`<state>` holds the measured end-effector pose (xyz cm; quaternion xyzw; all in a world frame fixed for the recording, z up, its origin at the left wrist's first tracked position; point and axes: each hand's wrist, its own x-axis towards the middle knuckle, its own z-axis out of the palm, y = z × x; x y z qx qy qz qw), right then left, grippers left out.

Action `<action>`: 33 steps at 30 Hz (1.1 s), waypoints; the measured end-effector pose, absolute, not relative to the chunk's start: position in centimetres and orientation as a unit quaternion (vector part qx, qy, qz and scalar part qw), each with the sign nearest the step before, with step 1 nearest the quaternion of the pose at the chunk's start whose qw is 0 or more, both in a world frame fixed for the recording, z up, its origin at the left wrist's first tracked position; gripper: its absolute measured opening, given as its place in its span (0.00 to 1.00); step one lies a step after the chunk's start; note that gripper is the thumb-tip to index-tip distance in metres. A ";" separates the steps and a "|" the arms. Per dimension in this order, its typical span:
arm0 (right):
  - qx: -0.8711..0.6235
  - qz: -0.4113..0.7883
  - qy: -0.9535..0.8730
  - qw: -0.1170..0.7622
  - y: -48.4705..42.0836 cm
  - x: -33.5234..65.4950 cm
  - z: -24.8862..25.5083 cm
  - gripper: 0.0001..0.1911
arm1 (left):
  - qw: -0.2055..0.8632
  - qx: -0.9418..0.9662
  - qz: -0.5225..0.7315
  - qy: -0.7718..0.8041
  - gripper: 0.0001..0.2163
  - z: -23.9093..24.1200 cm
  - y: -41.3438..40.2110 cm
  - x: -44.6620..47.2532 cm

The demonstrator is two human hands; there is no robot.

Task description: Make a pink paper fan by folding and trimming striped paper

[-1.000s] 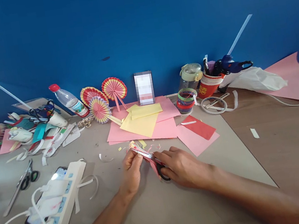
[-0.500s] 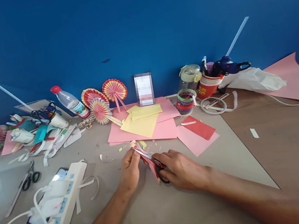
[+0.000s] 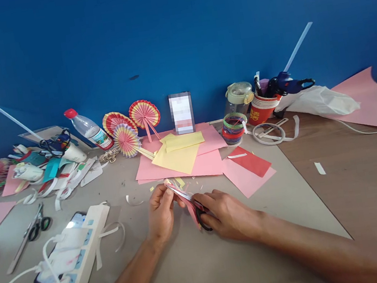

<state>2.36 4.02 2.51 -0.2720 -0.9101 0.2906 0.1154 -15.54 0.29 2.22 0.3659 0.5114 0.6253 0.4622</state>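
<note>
Barely shifted since a second ago: left hand (image 3: 161, 211) raised a touch, pinching the small folded strip of pink and yellow pleated paper (image 3: 174, 188) a little higher above the grey table mat (image 3: 201, 272). Held just off the mat, in front of the loose pink and yellow paper sheets (image 3: 180, 159). Left thumb and fingertips closed on the near end of the strip. Right hand (image 3: 227, 213) curled shut through the black loops of the steel scissors (image 3: 193, 207), blades laid along the strip, how far apart cannot be told. Probably very light, thin and floppy, easily creased or torn; best gripped flat across the pleats, close to the cut line, so the folds stay stacked. Tiny paper clippings (image 3: 190, 186) scattered just beyond the hands. Further back, three round pleated paper fans (image 3: 132, 121) leaning near the blue wall (image 3: 172, 30), beside a clear plastic bottle with a red cap (image 3: 88, 128). To the left, a second pair of scissors (image 3: 28, 234) and a white power strip (image 3: 74, 255) with cables. To the right, a red paper cup of tools (image 3: 263, 106).
</note>
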 end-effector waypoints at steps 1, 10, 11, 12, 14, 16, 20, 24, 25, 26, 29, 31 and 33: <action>-0.273 0.294 -0.909 0.117 4.0 2.4 2.5 0.13 | 0.460 0.367 0.624 0.514 0.12 2.2 0.3 -15.6; -0.289 0.353 -0.882 0.116 3.6 2.4 2.8 0.17 | 0.455 0.363 0.602 0.547 0.12 1.9 0.2 -15.5; -0.294 0.367 -0.875 0.117 3.6 2.4 2.9 0.17 | 0.454 0.366 0.598 0.549 0.11 1.9 0.1 -15.5; -0.300 0.381 -0.867 0.118 3.5 2.4 3.0 0.16 | 0.455 0.368 0.595 0.551 0.11 1.9 0.1 -15.4; -0.310 0.402 -0.853 0.119 3.4 2.3 3.2 0.16 | 0.457 0.369 0.590 0.554 0.11 1.9 0.1 -15.3; -0.313 0.412 -0.847 0.123 3.4 2.2 3.3 0.16 | 0.457 0.367 0.588 0.557 0.11 1.9 0.1 -15.2; -0.312 0.405 -0.851 0.120 3.2 2.1 3.1 0.15 | 0.456 0.364 0.592 0.555 0.11 1.8 0.1 -15.1; -0.318 0.372 -0.866 0.103 3.0 2.0 2.7 0.13 | 0.456 0.365 0.595 0.552 0.12 1.5 0.1 -15.2; -0.319 0.365 -0.869 0.098 3.0 2.0 2.6 0.12 | 0.456 0.366 0.594 0.553 0.12 1.4 0.1 -15.3; -0.322 0.361 -0.870 0.095 3.0 2.0 2.6 0.12 | 0.455 0.368 0.592 0.553 0.13 1.3 0.1 -15.3; -0.331 0.360 -0.867 0.099 3.0 2.0 2.7 0.12 | 0.454 0.378 0.585 0.556 0.12 1.3 0.0 -15.2; -0.336 0.358 -0.864 0.108 3.1 2.0 2.9 0.12 | 0.452 0.391 0.576 0.558 0.12 1.2 -0.1 -15.1; -0.336 0.356 -0.865 0.112 3.2 2.0 3.1 0.11 | 0.449 0.402 0.569 0.559 0.12 1.2 -0.1 -15.0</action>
